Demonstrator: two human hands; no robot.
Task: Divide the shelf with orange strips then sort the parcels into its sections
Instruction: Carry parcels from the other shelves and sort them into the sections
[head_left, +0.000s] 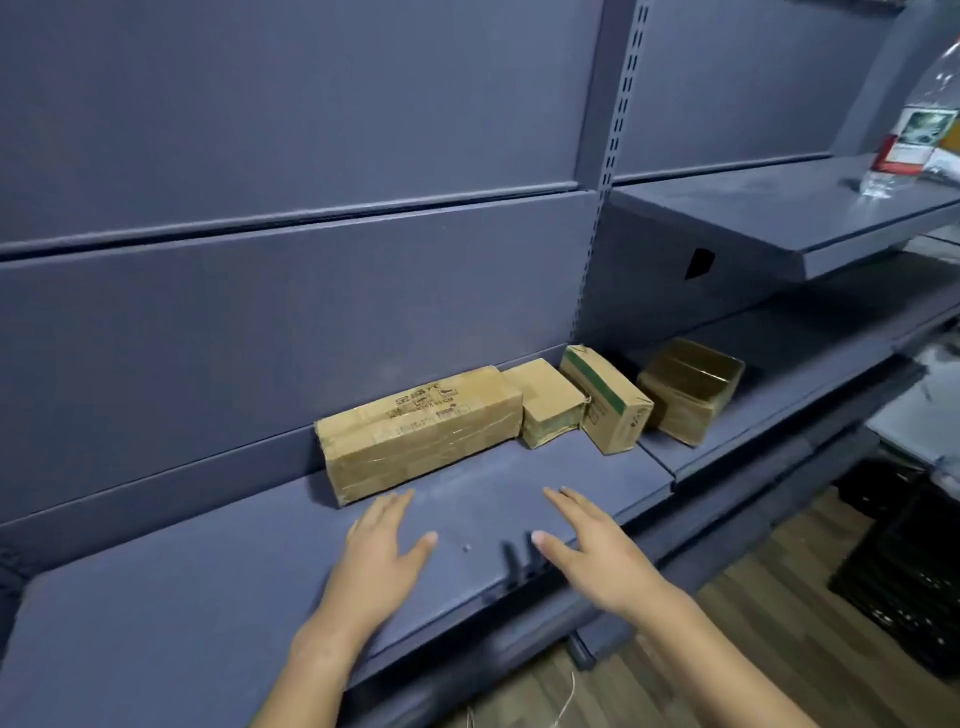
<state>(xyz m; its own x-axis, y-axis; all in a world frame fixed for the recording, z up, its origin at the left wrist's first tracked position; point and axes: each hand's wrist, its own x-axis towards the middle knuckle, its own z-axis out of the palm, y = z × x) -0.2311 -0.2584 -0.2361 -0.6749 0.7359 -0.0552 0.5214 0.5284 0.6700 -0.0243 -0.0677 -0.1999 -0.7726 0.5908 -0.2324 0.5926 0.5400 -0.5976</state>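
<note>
Shelf (208, 597) with four parcels (421, 431) at back, bottle (914, 135) upper right, both hands' fingers (395, 506) straight, holding nothing

a clear plastic bottle (906, 140) with a red and white label stands upright on the upper shelf (810, 218) at far right, close to its front edge. a slotted grey upright (608, 171) runs up the back panel (291, 156) between two bays. a dark opening (698, 263) shows in the panel under the upper shelf. wood-pattern floor (727, 644) lies at lower right, with a black crate (914, 566) on it. thin string (563, 701) trails on the floor.
</note>
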